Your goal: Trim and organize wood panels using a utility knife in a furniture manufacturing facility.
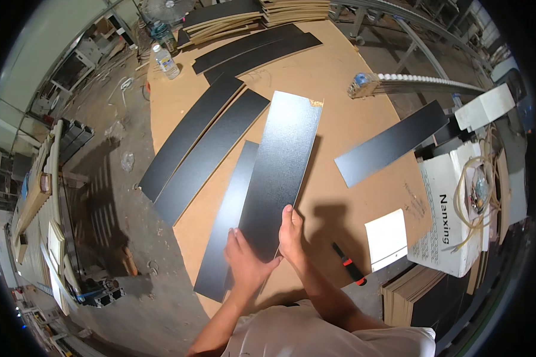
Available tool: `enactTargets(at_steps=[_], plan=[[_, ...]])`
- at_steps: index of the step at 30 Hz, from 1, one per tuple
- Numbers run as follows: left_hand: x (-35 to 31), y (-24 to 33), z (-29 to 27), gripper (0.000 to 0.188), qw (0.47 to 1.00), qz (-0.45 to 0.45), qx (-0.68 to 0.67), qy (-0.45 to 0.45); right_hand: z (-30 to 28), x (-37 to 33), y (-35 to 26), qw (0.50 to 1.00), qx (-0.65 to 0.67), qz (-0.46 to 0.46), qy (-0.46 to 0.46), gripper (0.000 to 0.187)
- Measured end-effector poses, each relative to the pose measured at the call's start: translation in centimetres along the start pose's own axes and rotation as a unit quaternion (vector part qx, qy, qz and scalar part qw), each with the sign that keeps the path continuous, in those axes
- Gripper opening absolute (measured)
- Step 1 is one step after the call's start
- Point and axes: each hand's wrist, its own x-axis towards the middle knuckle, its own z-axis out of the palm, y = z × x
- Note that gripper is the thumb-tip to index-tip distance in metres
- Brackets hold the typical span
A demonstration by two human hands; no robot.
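Both hands hold a long black board (280, 160) by its near end, tilted up over the table. One far corner of it is chipped, with pale core showing. My left hand (248, 262) grips its left side, fingers at the left edge and thumb toward the bottom. My right hand (290, 233) is closed on the right edge, thumb on the face. Partly hidden beneath it lies another black board (220, 238). Right of my right hand, a red-and-black handled tool (349, 265) rests near the table edge, beside a white sheet (387, 238).
Two black boards (214, 156) lie at the left of the brown table (339, 220); another board (393, 143) juts past its right edge. Stacked boards (295, 13) and a plastic bottle (165, 62) stand at the back. A white carton (449, 208) and wood-edged panels (414, 297) stand at right.
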Motion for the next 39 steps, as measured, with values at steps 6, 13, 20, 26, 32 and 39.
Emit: enactTargets(at_steps=[6, 13, 20, 26, 32, 39], plan=[[1.4, -2.0, -0.9, 0.127, 0.993, -0.12, 0.013, -0.002, 2.8, 3.0, 0.8, 0.998, -0.043, -0.037, -0.005, 0.041], [3.2, -6.5, -1.2, 0.11, 0.99, -0.125, -0.057, 0.032, 2.4, 3.3, -0.3, 0.983, 0.01, 0.094, -0.161, 0.019], [8.5, -13.0, -1.8, 0.103, 0.987, -0.14, 0.022, 0.072, -1.6, 2.9, 2.4, 0.965, -0.141, 0.083, -0.205, 0.014], [16.1, -17.9, -4.4, 0.101, 0.992, -0.102, 0.05, 0.058, -4.8, 2.9, 7.5, 0.901, -0.388, -0.19, -0.05, 0.027], [19.9, -16.9, -1.5, 0.096, 0.995, -0.061, -0.026, 0.068, -5.2, 3.4, 5.7, 0.753, -0.607, -0.255, -0.013, 0.044], [27.8, -19.5, -4.2, 0.094, 0.995, 0.001, 0.038, 0.094, -4.8, 4.2, 7.8, 0.744, -0.6, -0.294, 0.026, 0.047]])
